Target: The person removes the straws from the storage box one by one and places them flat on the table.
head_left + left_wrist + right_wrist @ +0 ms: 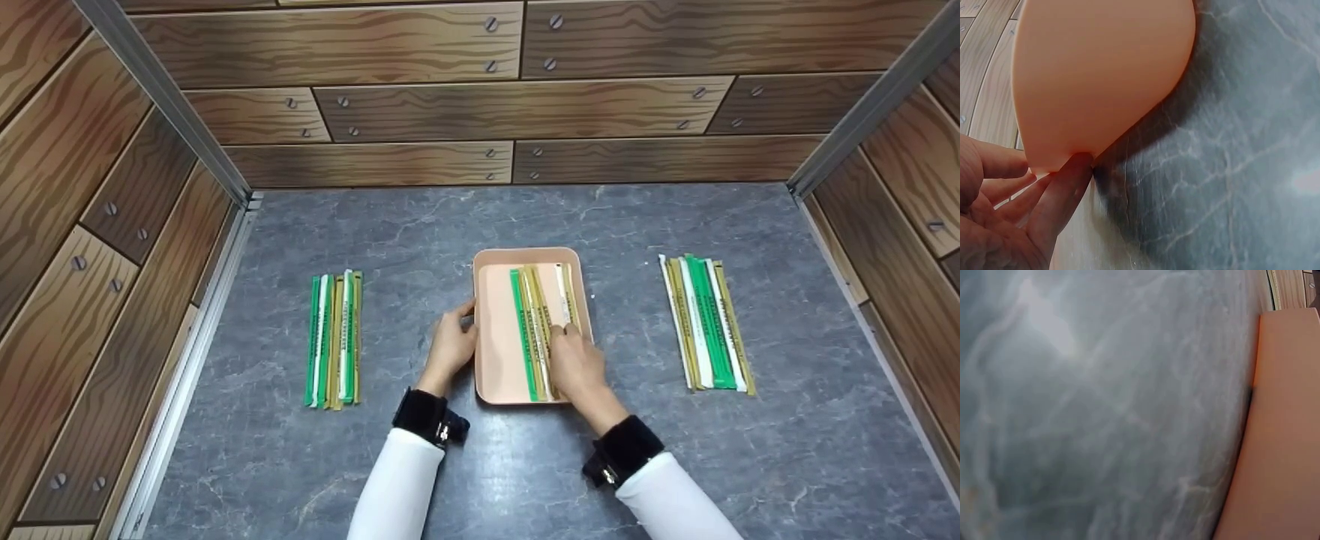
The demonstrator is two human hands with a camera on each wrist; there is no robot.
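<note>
A pink tray [495, 330] stands in the middle of the table. Slim wrapped straws [529, 330] in green, gold and white lie lengthwise in it. At the tray's left edge my left hand [453, 343] pinches the rim and wall between thumb and fingers [1072, 180]. Over the tray's right half, my right hand [576, 366] has curled fingers on a white and a gold wrapped straw [563, 289]; the hand covers their lower ends and its fingertips are hidden. In the right wrist view only the tray's outer wall [1283, 422] shows, no hand.
Left of the tray lies a row of green, white and gold wrapped straws [334, 337]. A similar row of wrapped straws [707, 322] lies to the right, slightly slanted. Wood-patterned walls [420, 112] enclose the grey marbled tabletop [420, 225] at the back and both sides.
</note>
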